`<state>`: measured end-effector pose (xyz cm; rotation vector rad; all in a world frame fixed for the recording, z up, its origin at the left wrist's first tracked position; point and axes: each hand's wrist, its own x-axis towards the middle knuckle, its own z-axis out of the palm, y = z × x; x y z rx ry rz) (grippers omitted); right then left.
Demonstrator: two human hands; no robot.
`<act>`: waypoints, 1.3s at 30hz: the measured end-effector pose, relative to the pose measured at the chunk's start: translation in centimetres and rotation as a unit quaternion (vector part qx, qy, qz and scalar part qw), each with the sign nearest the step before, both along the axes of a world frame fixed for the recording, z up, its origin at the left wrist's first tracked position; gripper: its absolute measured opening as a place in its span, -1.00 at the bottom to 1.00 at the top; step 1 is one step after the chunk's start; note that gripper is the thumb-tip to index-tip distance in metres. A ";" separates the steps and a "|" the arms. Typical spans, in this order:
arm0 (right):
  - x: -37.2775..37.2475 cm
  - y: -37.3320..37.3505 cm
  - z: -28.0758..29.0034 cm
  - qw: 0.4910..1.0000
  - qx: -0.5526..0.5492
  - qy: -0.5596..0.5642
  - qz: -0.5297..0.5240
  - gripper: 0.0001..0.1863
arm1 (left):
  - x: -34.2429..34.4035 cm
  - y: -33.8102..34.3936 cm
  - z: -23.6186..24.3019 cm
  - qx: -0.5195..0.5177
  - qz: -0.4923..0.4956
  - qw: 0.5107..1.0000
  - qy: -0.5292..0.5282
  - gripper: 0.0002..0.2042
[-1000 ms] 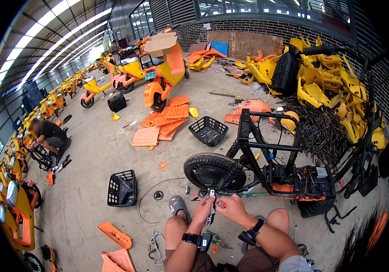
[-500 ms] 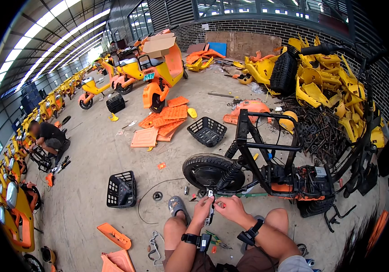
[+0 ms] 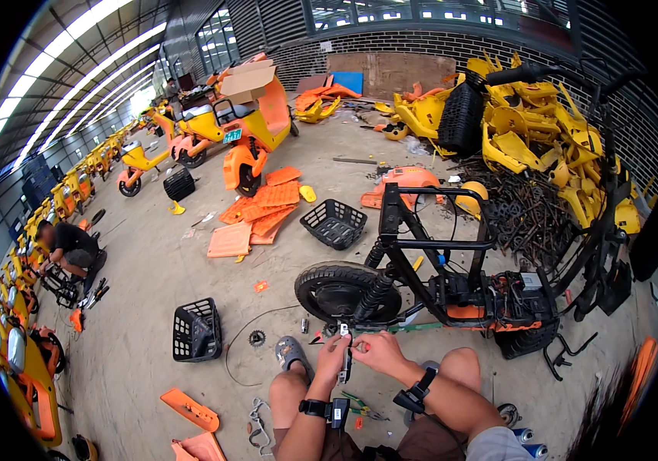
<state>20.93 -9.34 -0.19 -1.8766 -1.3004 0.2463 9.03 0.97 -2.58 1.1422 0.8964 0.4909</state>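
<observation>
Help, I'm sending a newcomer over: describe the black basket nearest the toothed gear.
Find the bare black scooter frame, then its rear wheel. Left of that wheel, just past a small toothed gear on the floor, sits a black lattice basket. Unlike the other basket, right of the orange panels, it has a dark object inside.

A head-worn fisheye looks forward and down from above — left hand [image 3: 333, 356] and right hand [image 3: 381, 353] near, brick wall [image 3: 390, 44] far, roof [image 3: 68, 55] far left.
</observation>
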 end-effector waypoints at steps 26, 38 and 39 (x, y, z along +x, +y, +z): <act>0.6 -1.5 0.6 0.999 -0.021 0.031 -0.011 -0.73 | 1.6 -1.1 -0.9 0.012 -0.037 0.999 0.000 -0.63; 1.3 -1.0 0.8 0.999 0.004 0.028 0.029 -0.83 | 0.3 -0.4 -0.1 0.008 -0.092 0.996 -0.021 -0.66; 1.8 -1.1 -0.2 0.996 -0.026 0.084 0.033 -0.82 | 0.5 -0.3 -1.0 0.049 -0.096 0.994 -0.022 -0.66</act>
